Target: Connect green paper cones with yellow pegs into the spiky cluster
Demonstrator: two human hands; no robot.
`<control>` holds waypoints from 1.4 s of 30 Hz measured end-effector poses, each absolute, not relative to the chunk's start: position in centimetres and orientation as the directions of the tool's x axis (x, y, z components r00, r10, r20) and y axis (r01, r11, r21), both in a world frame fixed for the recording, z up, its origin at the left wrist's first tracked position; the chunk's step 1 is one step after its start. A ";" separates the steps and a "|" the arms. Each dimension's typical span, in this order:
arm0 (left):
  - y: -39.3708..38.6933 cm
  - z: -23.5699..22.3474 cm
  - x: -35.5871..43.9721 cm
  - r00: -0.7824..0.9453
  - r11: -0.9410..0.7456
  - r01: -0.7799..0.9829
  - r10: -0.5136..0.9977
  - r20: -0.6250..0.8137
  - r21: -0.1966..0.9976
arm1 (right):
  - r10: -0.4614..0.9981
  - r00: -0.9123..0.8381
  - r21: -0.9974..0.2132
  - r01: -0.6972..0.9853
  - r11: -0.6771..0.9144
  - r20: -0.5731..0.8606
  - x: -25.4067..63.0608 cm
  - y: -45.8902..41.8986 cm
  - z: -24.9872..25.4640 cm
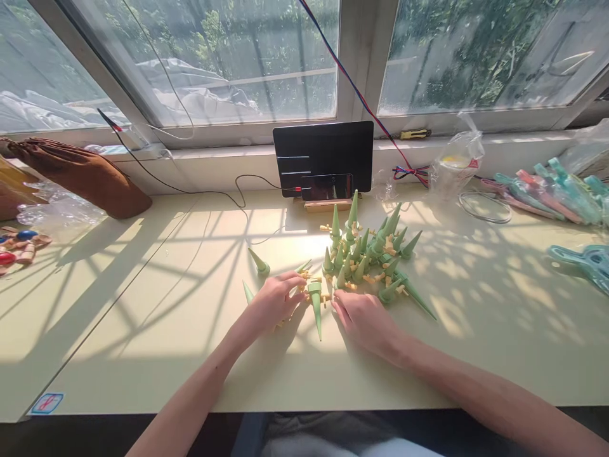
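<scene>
Between my hands lies a green cone-shaped piece (316,311), its point toward me, with small tan pegs at its sides. My left hand (276,299) is at its left, fingers bent and closed near the tan pegs; what they grip is hidden. On the other side my right hand (366,320) rests low on the table, fingers together, fingertips beside the peg end; I cannot make out what is in them. A pile of green cones (361,254) with tan pegs stands just beyond my right hand. One single cone (259,262) sits beyond my left hand, and another is partly covered by it.
A black tablet (328,146) with a phone before it leans on a wooden stand at the back. Teal and pink plastic pieces (556,190) lie at right, near a bagged cup (454,162). A brown pouch (85,178) and a thin black cable (190,190) are at left.
</scene>
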State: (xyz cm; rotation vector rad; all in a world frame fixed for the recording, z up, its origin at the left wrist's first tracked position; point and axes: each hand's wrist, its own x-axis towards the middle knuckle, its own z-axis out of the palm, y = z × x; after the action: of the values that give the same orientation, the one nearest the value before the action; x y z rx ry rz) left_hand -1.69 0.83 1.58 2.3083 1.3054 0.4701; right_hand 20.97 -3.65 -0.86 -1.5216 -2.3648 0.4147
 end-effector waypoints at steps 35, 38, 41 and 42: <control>0.4 2.3 -1.5 0.475 -0.482 0.829 0.875 0.099 0.284 | 0.907 -0.410 -0.437 0.802 0.407 0.092 21.4 -3.2 -1.3; 0.4 1.8 -1.3 0.440 -0.456 0.857 0.890 0.121 0.239 | 0.909 -0.405 -0.446 0.799 0.403 0.095 21.4 -3.2 -1.2; 0.5 1.2 -1.2 0.440 -0.453 0.874 0.892 0.107 0.177 | 0.910 -0.405 -0.447 0.800 0.401 0.092 21.4 -3.2 -1.1; 0.5 1.1 -1.2 0.446 -0.457 0.875 0.889 0.102 0.158 | 0.910 -0.404 -0.447 0.800 0.400 0.091 21.4 -3.2 -1.1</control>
State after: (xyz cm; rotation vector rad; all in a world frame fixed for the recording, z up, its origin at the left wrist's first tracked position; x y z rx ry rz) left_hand -1.17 0.51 1.10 2.6005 1.5904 0.2615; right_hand 21.38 -3.15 -1.12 -1.4865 -2.3413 0.4819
